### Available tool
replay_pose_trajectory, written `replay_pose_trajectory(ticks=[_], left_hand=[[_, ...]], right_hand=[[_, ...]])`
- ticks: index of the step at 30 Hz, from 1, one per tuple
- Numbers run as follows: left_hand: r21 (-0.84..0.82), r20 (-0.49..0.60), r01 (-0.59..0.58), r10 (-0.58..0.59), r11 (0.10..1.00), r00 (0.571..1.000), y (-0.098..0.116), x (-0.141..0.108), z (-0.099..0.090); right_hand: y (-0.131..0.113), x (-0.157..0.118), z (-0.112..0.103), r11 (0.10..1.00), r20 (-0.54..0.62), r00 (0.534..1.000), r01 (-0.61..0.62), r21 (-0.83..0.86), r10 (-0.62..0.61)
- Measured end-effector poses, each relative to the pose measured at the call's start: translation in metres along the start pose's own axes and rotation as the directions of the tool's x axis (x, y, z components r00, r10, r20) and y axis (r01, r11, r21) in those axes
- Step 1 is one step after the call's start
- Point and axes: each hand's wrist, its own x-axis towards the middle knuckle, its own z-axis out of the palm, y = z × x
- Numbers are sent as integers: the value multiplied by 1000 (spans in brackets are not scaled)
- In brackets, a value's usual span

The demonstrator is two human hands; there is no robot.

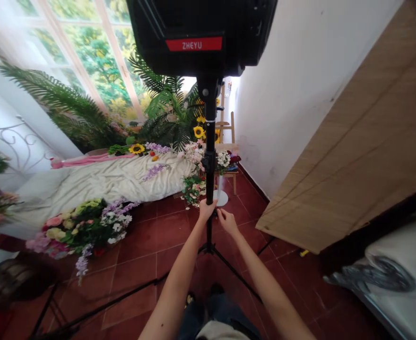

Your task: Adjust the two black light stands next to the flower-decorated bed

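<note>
In the head view, a black light stand [210, 182] stood upright in front of the person, its legs spread over the red tiled floor [172, 226]. On top of its pole sat a bulky black housing [201, 23] with a red label [194, 44] reading ZHEYU; the upper part of the housing ran out of view.

Of the two hands, the left hand [207, 210] was closed around the pole, below a black collar [208, 161]. The right hand [228, 221] was just to the right of the pole and slightly lower, its fingers bent and drawn together near a small dark fitting; whether they gripped it was too small to tell. The hands were near each other but apart.

Beyond the stand, to the left, a cream blanket [151, 177] covered a bed, with a sunflower [136, 148] and purple blossoms [154, 172] on it. A large bunch of mixed flowers [76, 224] was at the bed's near side. Palm fronds [165, 104] rose before a bright window scene [91, 52]. To the right, a wooden panel [357, 132] leaned at a slant near the white wall [282, 71].
</note>
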Motion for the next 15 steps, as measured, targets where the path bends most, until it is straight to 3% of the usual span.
replay_pose_trajectory(ticks=[5, 8, 11, 13, 15], left_hand=[[-95, -62, -107, 101, 990, 993, 3, -30, -2], [-104, -87, -90, 81, 991, 993, -14, -65, -17], [-41, 35, 116, -115, 992, 993, -54, -124, -60], [45, 196, 318, -320, 947, 927, -89, -178, -105], [204, 221, 459, -497, 865, 839, -123, -242, -158]], right_hand=[[2, -5, 9, 996, -8, 1000, -21, -84, 20], [1, -8, 11, 991, -34, 999, 0, -132, -4], [-1, -12, 9, 984, -50, 999, -2, -179, -7], [-1, -15, 10, 980, -76, 996, -57, -192, 43], [0, -20, 18, 964, -134, 976, -195, -178, 173]])
